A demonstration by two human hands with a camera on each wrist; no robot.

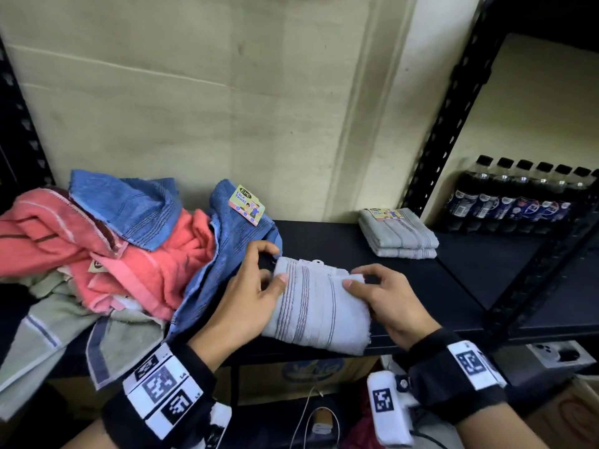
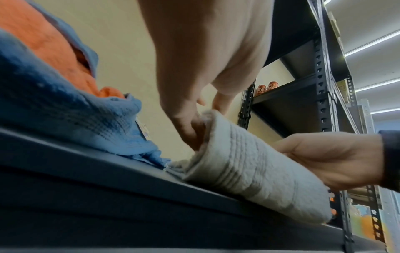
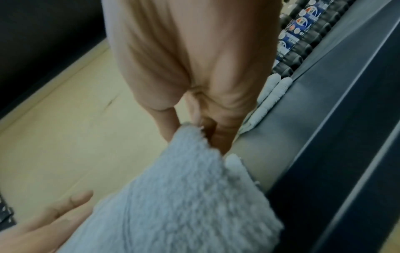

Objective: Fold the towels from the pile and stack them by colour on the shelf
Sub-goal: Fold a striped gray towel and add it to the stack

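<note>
Lying on the shelf (image 1: 421, 280), the folded grey towel (image 1: 319, 314) is pinched at each end. Left hand (image 1: 249, 296) and right hand (image 1: 389, 299) are curled round its 2 edges.

Folded grey towel (image 1: 319, 307) on the black shelf (image 1: 453, 280), pinched between left hand (image 1: 249, 306) and right hand (image 1: 392, 303).

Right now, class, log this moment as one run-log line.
step: folding | hands: left and right grip pale grey striped towel | done: folded grey stack on black shelf
</note>
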